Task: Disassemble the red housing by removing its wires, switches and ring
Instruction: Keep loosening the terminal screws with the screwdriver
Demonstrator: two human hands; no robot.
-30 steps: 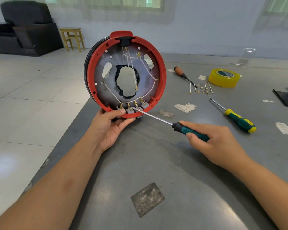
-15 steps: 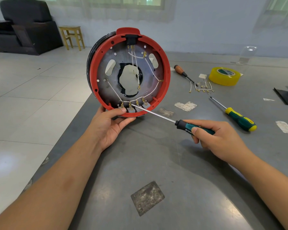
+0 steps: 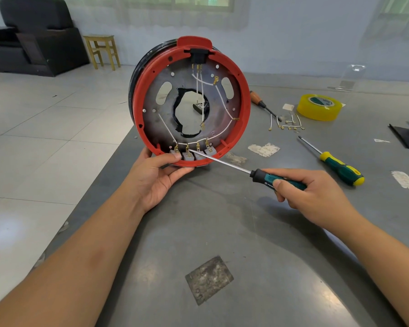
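Since a second ago the housing sits higher and further right in view; the screwdriver tip has stayed at the switches.

Housing: red, round, stood on edge at the table's left edge, open side facing the camera. White wires run across its grey inner plate to a row of switches at the bottom rim. Black connector at the top.

Left hand: grips the bottom rim, thumb curled over the front by the leftmost switch, fingers under.

Right hand: wrapped round the green screwdriver handle, thumb on top; shaft slants up-left, tip at the second switch terminal.

Further right on the table: second screwdriver, orange-handled tool, loose wires, yellow tape. Armchair and stool on the floor behind.
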